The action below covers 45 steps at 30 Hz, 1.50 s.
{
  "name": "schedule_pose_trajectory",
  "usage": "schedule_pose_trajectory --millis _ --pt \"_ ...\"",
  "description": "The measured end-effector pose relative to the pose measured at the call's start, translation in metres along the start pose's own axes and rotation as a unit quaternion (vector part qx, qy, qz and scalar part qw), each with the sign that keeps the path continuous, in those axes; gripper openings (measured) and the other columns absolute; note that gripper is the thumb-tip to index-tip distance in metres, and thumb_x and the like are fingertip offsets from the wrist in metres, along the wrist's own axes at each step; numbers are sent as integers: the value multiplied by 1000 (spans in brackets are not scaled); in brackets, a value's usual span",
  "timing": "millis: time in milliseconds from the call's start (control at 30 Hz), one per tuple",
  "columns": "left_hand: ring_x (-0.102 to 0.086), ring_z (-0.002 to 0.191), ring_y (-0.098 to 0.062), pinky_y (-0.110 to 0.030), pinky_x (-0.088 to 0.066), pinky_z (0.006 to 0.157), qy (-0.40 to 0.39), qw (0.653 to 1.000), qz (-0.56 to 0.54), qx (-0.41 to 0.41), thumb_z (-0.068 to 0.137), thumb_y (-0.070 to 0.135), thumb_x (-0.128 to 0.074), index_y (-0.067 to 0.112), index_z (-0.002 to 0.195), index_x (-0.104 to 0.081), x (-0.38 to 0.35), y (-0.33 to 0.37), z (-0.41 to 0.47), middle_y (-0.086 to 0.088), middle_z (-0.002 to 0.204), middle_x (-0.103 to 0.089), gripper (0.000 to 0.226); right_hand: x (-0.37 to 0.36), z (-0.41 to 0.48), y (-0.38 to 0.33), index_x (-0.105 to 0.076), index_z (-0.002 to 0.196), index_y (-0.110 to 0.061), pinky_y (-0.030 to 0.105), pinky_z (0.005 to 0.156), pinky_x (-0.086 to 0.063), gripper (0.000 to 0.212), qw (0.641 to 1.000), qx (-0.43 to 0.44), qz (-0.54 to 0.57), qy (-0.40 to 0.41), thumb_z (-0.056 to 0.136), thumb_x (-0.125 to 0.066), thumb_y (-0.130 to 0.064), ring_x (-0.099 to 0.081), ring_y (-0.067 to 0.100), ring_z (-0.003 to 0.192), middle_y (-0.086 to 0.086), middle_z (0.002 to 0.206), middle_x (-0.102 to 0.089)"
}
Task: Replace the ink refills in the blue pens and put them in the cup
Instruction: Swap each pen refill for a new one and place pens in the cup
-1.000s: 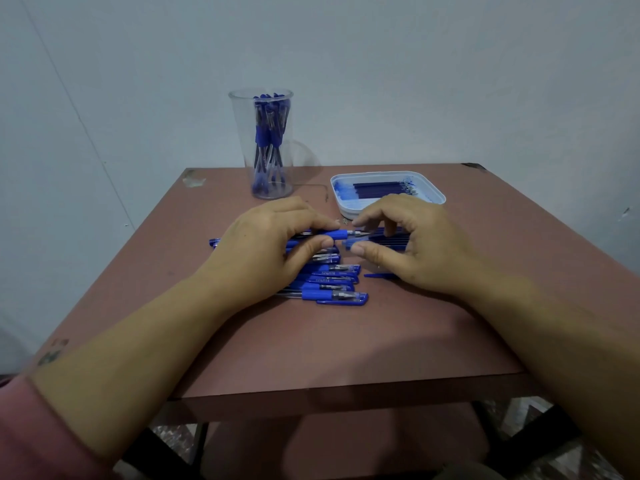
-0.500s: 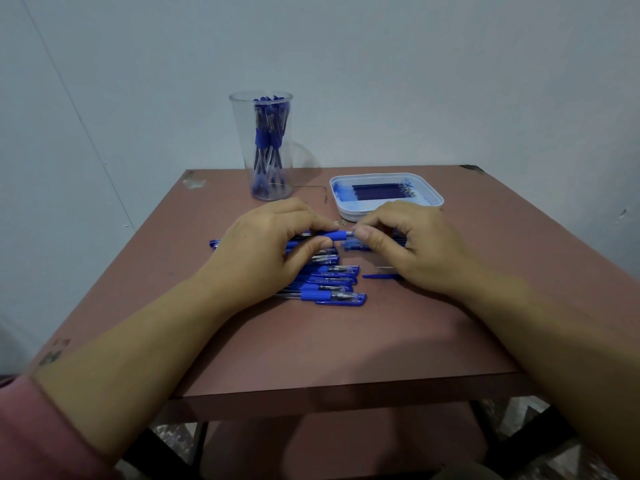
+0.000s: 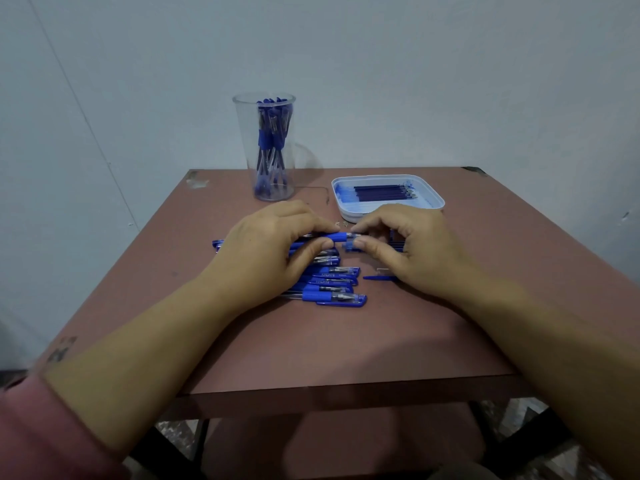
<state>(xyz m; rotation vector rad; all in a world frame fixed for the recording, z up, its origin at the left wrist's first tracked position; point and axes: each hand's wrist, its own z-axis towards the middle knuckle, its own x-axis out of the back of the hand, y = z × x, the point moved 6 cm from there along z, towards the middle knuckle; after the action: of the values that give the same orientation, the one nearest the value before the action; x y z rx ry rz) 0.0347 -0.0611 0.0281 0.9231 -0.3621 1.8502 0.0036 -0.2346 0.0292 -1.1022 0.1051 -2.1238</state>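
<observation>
Both hands meet over a pile of blue pens (image 3: 325, 282) in the middle of the brown table (image 3: 346, 344). My left hand (image 3: 273, 247) grips one blue pen (image 3: 329, 236) by its barrel, lying level. My right hand (image 3: 408, 247) pinches the tip end of that same pen between thumb and forefinger. A clear plastic cup (image 3: 270, 147) with several blue pens upright in it stands at the table's back. A white tray (image 3: 388, 197) holding dark blue refills (image 3: 381, 192) sits to the cup's right.
A loose blue refill (image 3: 379, 277) lies on the table under my right hand. More blue parts (image 3: 353, 247) lie behind my right fingers, partly hidden. A pale wall stands close behind the table. The table's front edge is near me.
My right hand has moved left from the loose parts to the tip of the pen that my left hand holds. The left hand has stayed put.
</observation>
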Motion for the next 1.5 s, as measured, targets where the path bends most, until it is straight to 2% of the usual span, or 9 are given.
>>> schedule_pose_trajectory --millis 300,500,633,800,967,1100,1233,1367,1500 --pt "-60 79 -25 -40 -48 61 35 990 135 1 96 27 -49 14 105 -73 3 5 0 -3 94 -67 28 13 -2 16 -71 98 -18 4 73 -35 13 997 -34 -67 28 89 -66 -10 -51 -5 80 -21 83 -57" --pt "-59 80 -25 -43 -46 60 12 991 130 21 96 28 -46 16 105 -71 -1 5 -1 -2 93 -64 29 -1 -1 15 -72 90 -20 35 72 -43 15 981 36 -164 -94 87 -59 -14 -54 21 80 -8 84 -66" --pt "-59 82 -24 -42 -46 62 6 993 113 32 96 29 -45 17 106 -71 -1 3 -1 -1 94 -64 30 -7 -4 12 -72 92 -27 33 73 -30 14 965 43 -212 -145 87 -68 -15 -51 19 86 -11 86 -65" --pt "-58 85 -21 -44 -49 66 5 995 89 37 95 30 -48 17 107 -71 -1 2 -1 1 95 -64 29 -8 -3 9 -71 106 -32 39 87 -35 18 966 7 -181 -183 93 -61 -24 -49 19 97 -13 98 -65" --pt "-59 86 -20 -42 -51 70 14 999 44 21 97 31 -49 15 108 -71 1 6 0 1 95 -64 29 10 -5 8 -62 101 -35 31 84 -44 14 994 -27 -80 -68 87 -60 -35 -51 2 91 -21 93 -60" --pt "-60 86 -21 -43 -51 69 13 999 48 2 97 30 -50 14 108 -71 1 10 1 0 95 -65 29 9 -6 -1 -66 107 -25 16 81 -39 24 997 0 -74 -24 87 -63 -38 -47 -5 87 -23 93 -55" --pt "-59 83 -22 -45 -51 66 11 998 62 -13 96 28 -52 13 107 -71 0 11 1 -1 94 -65 26 4 -4 -9 -69 98 -20 25 78 -42 20 993 42 -111 -17 92 -55 -32 -53 10 82 -10 87 -64" --pt "-59 86 -22 -45 -51 68 12 998 64 3 96 27 -53 14 108 -71 1 6 -1 0 97 -65 25 13 -7 -2 -67 91 -19 32 76 -45 12 991 19 -133 -15 89 -57 -26 -51 10 79 -9 82 -63" --pt "-59 86 -22 -45 -51 69 8 998 55 9 96 28 -51 14 108 -71 -1 6 -1 0 97 -65 27 11 -6 -6 -68 107 -19 32 81 -45 24 988 32 -150 -19 90 -57 -32 -56 14 86 -7 92 -66"
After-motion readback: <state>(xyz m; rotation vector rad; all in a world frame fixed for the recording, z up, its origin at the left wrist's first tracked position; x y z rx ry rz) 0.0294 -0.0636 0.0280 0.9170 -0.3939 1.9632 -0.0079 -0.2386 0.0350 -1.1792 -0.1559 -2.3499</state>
